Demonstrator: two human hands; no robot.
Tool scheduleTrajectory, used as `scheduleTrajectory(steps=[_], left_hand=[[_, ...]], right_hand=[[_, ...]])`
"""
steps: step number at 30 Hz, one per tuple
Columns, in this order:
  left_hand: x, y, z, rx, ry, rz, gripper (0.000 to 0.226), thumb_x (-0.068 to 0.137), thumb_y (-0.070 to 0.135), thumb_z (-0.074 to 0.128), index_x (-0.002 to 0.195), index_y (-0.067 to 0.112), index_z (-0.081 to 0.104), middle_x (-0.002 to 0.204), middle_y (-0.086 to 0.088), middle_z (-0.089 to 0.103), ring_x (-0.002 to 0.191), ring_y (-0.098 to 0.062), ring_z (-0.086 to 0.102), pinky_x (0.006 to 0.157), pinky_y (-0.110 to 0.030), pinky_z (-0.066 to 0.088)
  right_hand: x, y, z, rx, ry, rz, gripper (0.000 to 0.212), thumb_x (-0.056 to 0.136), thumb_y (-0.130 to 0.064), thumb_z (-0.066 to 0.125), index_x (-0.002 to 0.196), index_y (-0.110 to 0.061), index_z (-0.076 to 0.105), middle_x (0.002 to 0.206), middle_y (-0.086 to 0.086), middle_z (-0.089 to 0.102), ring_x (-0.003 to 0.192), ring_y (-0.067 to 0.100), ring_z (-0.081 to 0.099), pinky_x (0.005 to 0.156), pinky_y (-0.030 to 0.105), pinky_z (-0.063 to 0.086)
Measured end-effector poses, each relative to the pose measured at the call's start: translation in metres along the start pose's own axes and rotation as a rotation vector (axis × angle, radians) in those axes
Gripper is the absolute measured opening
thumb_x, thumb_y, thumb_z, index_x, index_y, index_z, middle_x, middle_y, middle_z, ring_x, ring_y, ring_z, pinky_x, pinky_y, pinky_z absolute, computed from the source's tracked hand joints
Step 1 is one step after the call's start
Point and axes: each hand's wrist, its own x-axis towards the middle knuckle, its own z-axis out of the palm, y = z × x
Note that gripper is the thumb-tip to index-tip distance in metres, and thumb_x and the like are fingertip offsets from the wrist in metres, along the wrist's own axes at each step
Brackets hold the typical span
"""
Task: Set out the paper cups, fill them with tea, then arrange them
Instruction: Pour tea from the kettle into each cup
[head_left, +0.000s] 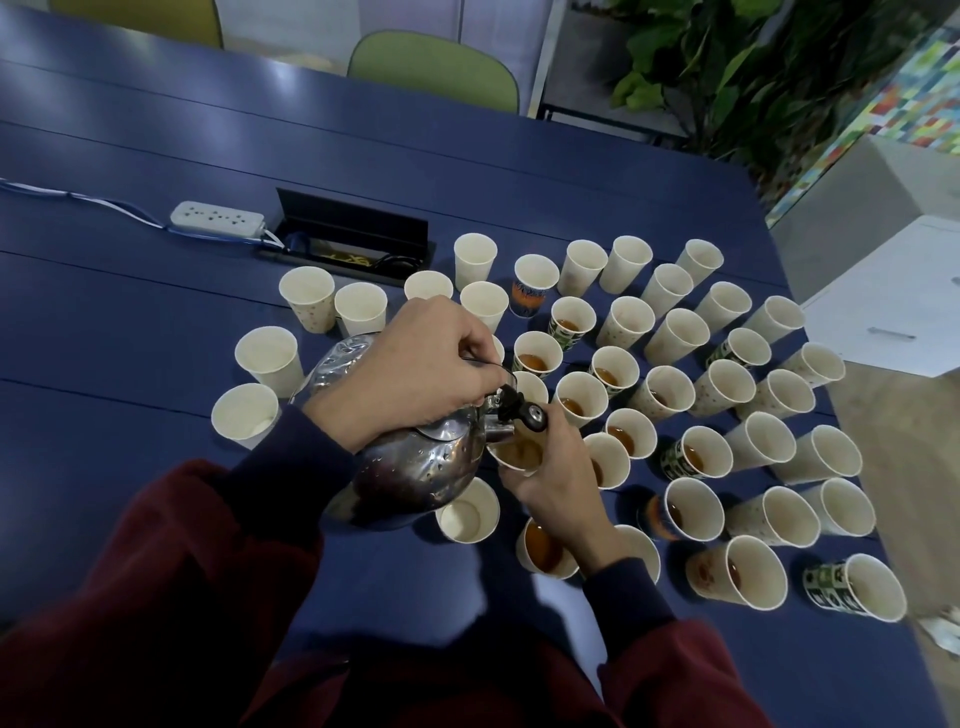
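Note:
My left hand (415, 364) grips the handle of a shiny steel kettle (410, 467), which is tilted with its spout over a paper cup (517, 454). That cup holds brown tea and my right hand (558, 478) is wrapped round it, just above the blue table (130, 322). Several white and patterned paper cups (675, 338) stand across the table. Those near the middle and right front, such as one cup (693, 457), hold tea. The cups on the left, such as one (267, 356), look empty.
A white power strip (218, 218) with a blue cable lies at the back left beside an open black cable box (353, 234). Green chairs (434, 67) stand behind the table. The table's right edge runs near a white cabinet (893, 301) and plants.

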Motion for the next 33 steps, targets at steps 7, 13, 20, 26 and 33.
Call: scheduleTrajectory(steps=[7,13,20,26,33], left_hand=[[0.000,0.002,-0.002,-0.009,0.014,-0.005,0.005,0.079,0.019,0.076,0.076,0.018,0.080,0.063,0.012,0.070,0.069,-0.009,0.065,0.075,-0.035,0.053],[-0.002,-0.001,-0.004,-0.033,0.011,-0.015,0.007,0.077,0.015,0.076,0.072,0.018,0.079,0.060,0.011,0.069,0.067,-0.007,0.065,0.074,-0.034,0.054],[-0.005,-0.006,-0.006,-0.073,0.036,-0.037,0.009,0.078,0.014,0.076,0.070,0.017,0.078,0.059,0.013,0.068,0.063,-0.004,0.063,0.067,-0.026,0.051],[-0.011,-0.014,-0.013,-0.235,0.085,-0.147,0.012,0.081,0.013,0.077,0.070,0.015,0.075,0.057,-0.003,0.069,0.052,-0.007,0.061,0.057,-0.016,0.046],[-0.022,-0.019,-0.020,-0.311,0.126,-0.198,0.011,0.082,0.010,0.077,0.071,0.010,0.075,0.058,-0.007,0.069,0.053,-0.009,0.059,0.057,-0.014,0.046]], right_hand=[[-0.001,0.001,0.000,0.004,-0.011,0.007,0.060,0.075,-0.025,0.083,0.122,-0.032,0.047,0.115,-0.007,0.060,0.105,0.016,0.054,0.088,0.032,0.048],[-0.003,-0.002,0.002,0.052,-0.009,0.003,0.061,0.075,-0.033,0.083,0.124,-0.033,0.048,0.123,-0.007,0.060,0.114,0.015,0.057,0.097,0.037,0.051],[-0.003,-0.004,0.002,0.017,-0.032,0.048,0.064,0.079,-0.033,0.083,0.131,-0.022,0.049,0.127,-0.003,0.056,0.114,0.013,0.056,0.090,0.021,0.042],[0.001,0.007,0.002,-0.256,-0.159,0.110,0.061,0.079,-0.022,0.081,0.127,-0.014,0.045,0.130,0.007,0.051,0.110,0.026,0.057,0.083,0.028,0.044],[0.004,0.017,0.014,-0.441,-0.175,0.119,0.061,0.078,-0.028,0.080,0.127,-0.013,0.046,0.125,0.011,0.051,0.113,0.031,0.055,0.091,0.037,0.048]])
